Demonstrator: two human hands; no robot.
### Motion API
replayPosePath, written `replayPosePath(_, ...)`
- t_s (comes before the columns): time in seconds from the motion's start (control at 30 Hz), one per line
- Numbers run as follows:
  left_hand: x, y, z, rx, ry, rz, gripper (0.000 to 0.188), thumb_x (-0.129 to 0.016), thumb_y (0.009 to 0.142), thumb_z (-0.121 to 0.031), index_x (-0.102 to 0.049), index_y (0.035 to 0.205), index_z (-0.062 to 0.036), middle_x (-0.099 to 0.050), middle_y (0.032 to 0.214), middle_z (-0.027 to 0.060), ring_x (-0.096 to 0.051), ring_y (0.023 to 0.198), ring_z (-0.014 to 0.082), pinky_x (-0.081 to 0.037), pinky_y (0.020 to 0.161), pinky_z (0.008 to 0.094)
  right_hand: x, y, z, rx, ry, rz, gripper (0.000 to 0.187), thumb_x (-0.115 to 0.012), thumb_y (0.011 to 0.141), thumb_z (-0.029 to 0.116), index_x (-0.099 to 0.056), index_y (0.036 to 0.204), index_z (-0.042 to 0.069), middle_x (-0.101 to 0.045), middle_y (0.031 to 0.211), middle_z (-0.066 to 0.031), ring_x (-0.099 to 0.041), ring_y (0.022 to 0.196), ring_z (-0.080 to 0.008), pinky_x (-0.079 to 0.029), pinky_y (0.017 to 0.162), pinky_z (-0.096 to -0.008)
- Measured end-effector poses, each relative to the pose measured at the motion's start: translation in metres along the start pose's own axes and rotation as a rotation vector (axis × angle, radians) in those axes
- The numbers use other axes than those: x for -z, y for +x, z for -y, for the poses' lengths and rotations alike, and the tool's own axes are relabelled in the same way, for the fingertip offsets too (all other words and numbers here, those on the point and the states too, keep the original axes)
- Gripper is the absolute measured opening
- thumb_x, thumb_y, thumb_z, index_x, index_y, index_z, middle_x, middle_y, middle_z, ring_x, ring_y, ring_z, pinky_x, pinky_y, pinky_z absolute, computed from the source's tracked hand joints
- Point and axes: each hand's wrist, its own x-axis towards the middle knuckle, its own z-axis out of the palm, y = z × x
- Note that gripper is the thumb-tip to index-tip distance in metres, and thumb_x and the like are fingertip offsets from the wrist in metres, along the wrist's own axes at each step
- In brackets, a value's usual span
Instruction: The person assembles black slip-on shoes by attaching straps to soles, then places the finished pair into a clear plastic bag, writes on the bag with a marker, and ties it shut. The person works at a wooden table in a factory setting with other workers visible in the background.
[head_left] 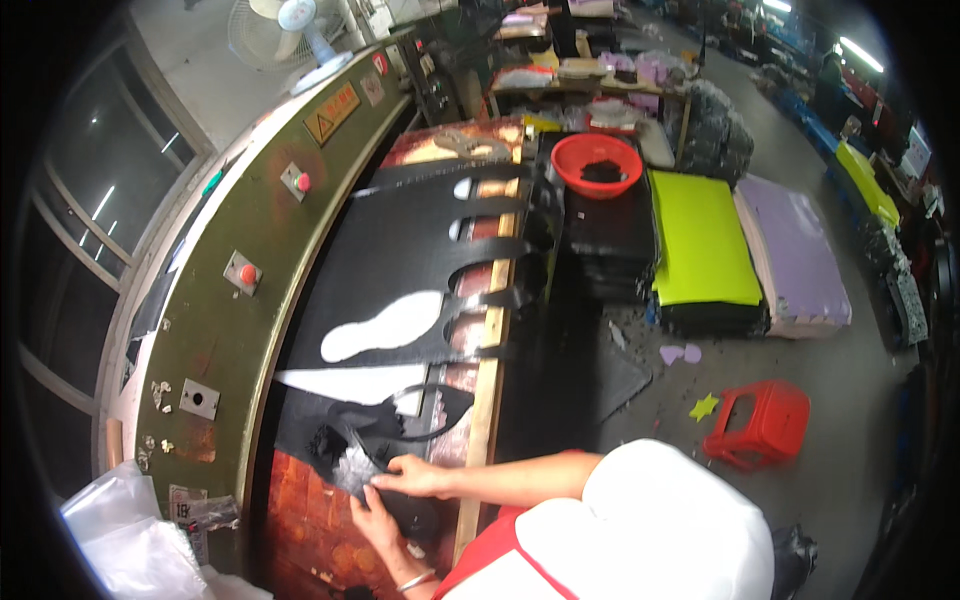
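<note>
My left hand (374, 522) and my right hand (418, 477) meet near the front of the work table, at the bottom middle. Both have their fingers closed on the lower end of what looks like a cutting die (345, 438), dark and thin-rimmed. A grey, crumpled-looking patch (354, 468) shows inside its rim beside my fingertips. The die's curved rim reaches right over a white piece (355, 385). Beyond it a large black sheet (380, 240) with rounded cutouts along its right edge covers the table. A white sole shape (385, 325) shows on that sheet.
A green machine beam (225, 330) with red buttons runs along the left. Clear plastic bags (130, 530) lie at the lower left. A red basin (597, 165) rests on black sheets, near yellow-green (705, 240) and lilac stacks (795, 250). On the floor is a red stool (760, 425).
</note>
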Motion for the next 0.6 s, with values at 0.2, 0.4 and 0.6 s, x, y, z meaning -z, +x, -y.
replayPosePath(0.2,0.011,0.004,0.016,-0.013,0.058,0.022,0.039,-0.045,0.101,-0.032,-0.054,0.107,0.0055,-0.059,0.094,0.0096,-0.052,0.083,0.0164,-0.045,0.074,0.0301,-0.012,0.004,-0.016,0.046,-0.089,0.048,0.072,-0.067,0.084,0.041,-0.044,0.128,-0.011,-0.05,0.129,-0.0273,-0.05,0.119,-0.0295,-0.042,0.098,-0.0357)
replayPosePath(0.4,0.004,-0.011,-0.001,0.196,0.054,0.025,0.057,-0.05,0.099,-0.032,-0.035,0.141,0.0047,-0.049,0.133,0.0194,-0.05,0.117,0.0236,-0.044,0.094,0.0324,-0.019,-0.005,-0.012,0.022,-0.17,-0.129,0.072,-0.065,0.087,0.042,-0.043,0.13,-0.012,-0.048,0.132,-0.029,-0.049,0.122,-0.031,-0.039,0.102,-0.0354)
replayPosePath(0.6,0.005,-0.029,-0.011,0.263,-0.255,0.058,0.04,-0.058,0.094,-0.011,-0.046,0.129,0.0037,-0.059,0.116,0.0101,-0.059,0.1,0.0161,-0.049,0.085,0.0273,-0.007,-0.013,0.001,-0.113,0.187,0.016,0.041,-0.058,0.093,0.04,-0.054,0.1,-0.001,-0.06,0.092,-0.0111,-0.059,0.085,-0.0188,-0.052,0.069,-0.0351)
